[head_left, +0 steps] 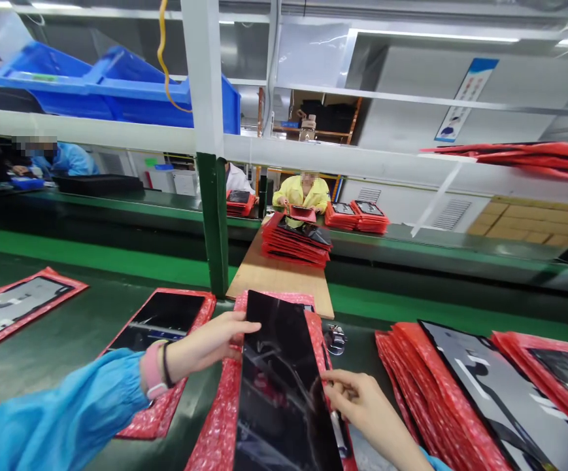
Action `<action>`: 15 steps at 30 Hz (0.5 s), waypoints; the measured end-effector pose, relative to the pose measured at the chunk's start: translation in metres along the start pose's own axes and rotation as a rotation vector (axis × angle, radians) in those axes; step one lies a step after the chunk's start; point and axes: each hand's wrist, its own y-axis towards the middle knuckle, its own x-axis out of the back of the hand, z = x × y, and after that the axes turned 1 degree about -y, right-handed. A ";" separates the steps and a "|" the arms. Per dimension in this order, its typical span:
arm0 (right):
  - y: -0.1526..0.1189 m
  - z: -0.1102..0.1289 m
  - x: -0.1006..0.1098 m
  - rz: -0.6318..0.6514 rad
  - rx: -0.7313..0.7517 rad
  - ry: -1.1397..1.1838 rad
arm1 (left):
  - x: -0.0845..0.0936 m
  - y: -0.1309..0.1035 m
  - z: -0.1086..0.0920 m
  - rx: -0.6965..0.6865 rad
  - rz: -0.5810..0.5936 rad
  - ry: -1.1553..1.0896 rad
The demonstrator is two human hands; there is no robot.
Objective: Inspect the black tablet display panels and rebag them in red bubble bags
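Note:
A glossy black screen panel is tilted up in front of me, over red bubble-wrap bags. My left hand grips its upper left edge, thumb on the dark face and the other fingers behind. On the opposite side, my right hand pinches the right edge between thumb and fingers. Left of my left hand, another black screen lies on a red bag. To the right stands a stack of red bubble-wrap bags, with a grey-backed screen on it.
Farther left, a grey-backed panel rests on red wrap. A wooden board bridges to the far bench, bearing a red stack. A green post rises ahead. Blue bins sit overhead. Co-workers sit opposite, one in yellow.

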 end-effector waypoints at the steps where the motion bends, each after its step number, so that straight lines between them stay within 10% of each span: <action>1: 0.001 -0.001 0.001 0.011 0.000 0.005 | -0.008 0.003 0.000 -0.026 0.023 -0.011; 9: 0.001 0.008 0.044 -0.146 0.015 0.250 | -0.034 0.022 -0.035 -0.428 -0.016 -0.054; 15: 0.032 0.048 0.061 -0.062 0.101 1.008 | -0.036 0.024 -0.062 -1.505 0.078 0.659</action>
